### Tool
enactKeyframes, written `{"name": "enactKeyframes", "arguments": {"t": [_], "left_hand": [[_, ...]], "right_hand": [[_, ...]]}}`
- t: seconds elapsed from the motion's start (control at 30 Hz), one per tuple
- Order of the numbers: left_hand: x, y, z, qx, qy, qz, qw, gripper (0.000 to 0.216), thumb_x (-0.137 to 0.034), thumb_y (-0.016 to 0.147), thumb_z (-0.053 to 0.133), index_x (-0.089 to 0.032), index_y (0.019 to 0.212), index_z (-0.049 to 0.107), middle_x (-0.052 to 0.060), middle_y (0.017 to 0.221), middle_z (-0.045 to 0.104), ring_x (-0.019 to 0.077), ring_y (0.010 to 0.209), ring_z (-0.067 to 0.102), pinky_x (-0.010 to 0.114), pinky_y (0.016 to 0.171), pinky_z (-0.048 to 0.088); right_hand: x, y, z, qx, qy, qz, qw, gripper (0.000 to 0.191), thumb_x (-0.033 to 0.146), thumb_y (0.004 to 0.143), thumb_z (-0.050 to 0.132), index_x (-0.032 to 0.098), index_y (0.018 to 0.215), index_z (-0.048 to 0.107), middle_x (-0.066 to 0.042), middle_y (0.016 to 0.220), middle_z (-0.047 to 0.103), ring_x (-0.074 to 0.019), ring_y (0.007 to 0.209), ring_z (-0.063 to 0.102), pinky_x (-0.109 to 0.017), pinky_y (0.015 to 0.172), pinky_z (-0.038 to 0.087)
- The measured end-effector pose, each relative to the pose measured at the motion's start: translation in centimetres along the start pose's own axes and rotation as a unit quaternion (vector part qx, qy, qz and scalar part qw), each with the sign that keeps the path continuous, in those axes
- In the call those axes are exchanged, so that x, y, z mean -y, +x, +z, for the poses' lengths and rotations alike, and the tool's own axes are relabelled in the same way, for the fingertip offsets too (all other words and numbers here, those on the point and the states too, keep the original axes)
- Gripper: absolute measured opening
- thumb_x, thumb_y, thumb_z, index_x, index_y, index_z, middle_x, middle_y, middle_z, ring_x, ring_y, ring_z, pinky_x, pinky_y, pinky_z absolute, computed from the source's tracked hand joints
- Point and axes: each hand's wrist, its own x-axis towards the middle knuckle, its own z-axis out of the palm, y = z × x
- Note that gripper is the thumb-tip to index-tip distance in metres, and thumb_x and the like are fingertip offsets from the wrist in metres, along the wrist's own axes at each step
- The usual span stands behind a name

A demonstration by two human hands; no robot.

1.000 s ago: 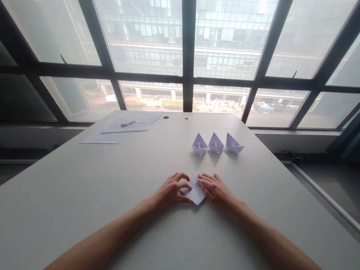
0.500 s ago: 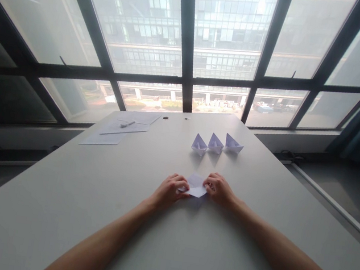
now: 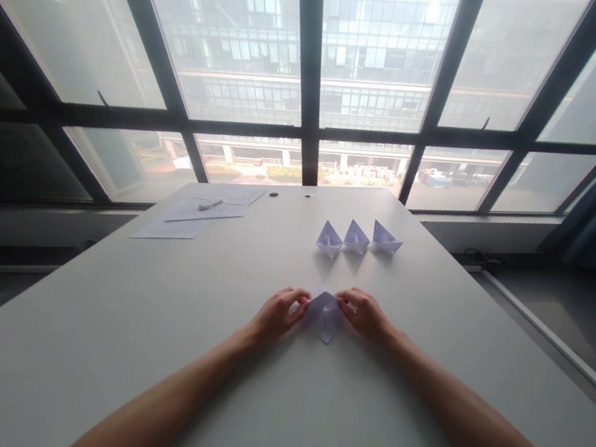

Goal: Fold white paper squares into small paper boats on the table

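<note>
Between my hands is a folded white paper [image 3: 324,316], with a peak at its far side and a point toward me. My left hand [image 3: 281,311] pinches its left edge between thumb and fingers. On the opposite edge, my right hand [image 3: 361,312] is closed with its fingertips on the paper. Just beyond stand three folded paper boats in a row: the left boat [image 3: 330,240], the middle boat [image 3: 357,238] and the right boat [image 3: 386,239].
Sheets of white paper [image 3: 174,230] lie at the table's far left, with a small white object [image 3: 210,204] on top, its kind unclear. The white table [image 3: 199,283] reaches toward large framed windows. A round hole [image 3: 274,195] shows near its far edge.
The paper has turned from a flat, wide shape to a peaked one with a point toward me. Both hands stay at its sides, and the boats have not moved.
</note>
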Motion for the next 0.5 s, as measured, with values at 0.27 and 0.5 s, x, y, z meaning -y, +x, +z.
{"name": "enactKeyframes", "arguments": {"t": [0.27, 0.5], "left_hand": [[0.41, -0.06, 0.19, -0.011, -0.021, -0.007, 1.000, 0.038, -0.020, 0.094, 0.053, -0.028, 0.131, 0.049, 0.000, 0.099, 0.066, 0.0147, 0.082, 0.066, 0.028, 0.077, 0.053], [0.22, 0.12, 0.40, 0.003, 0.015, 0.014, 1.000, 0.020, -0.017, 0.094, 0.052, -0.021, 0.098, 0.071, 0.008, 0.117, 0.056, 0.0139, 0.081, 0.064, 0.029, 0.079, 0.054]], "right_hand": [[-0.71, 0.07, 0.71, -0.017, -0.005, 0.009, 1.000, 0.038, 0.018, 0.092, 0.052, 0.024, 0.130, 0.057, -0.007, 0.111, 0.068, -0.0177, 0.082, 0.066, -0.031, 0.077, 0.052], [-0.58, 0.05, 0.32, 0.015, -0.075, -0.031, 0.997, 0.028, 0.016, 0.093, 0.054, 0.025, 0.109, 0.074, -0.010, 0.125, 0.064, -0.0252, 0.119, 0.056, -0.040, 0.098, 0.048]]}}
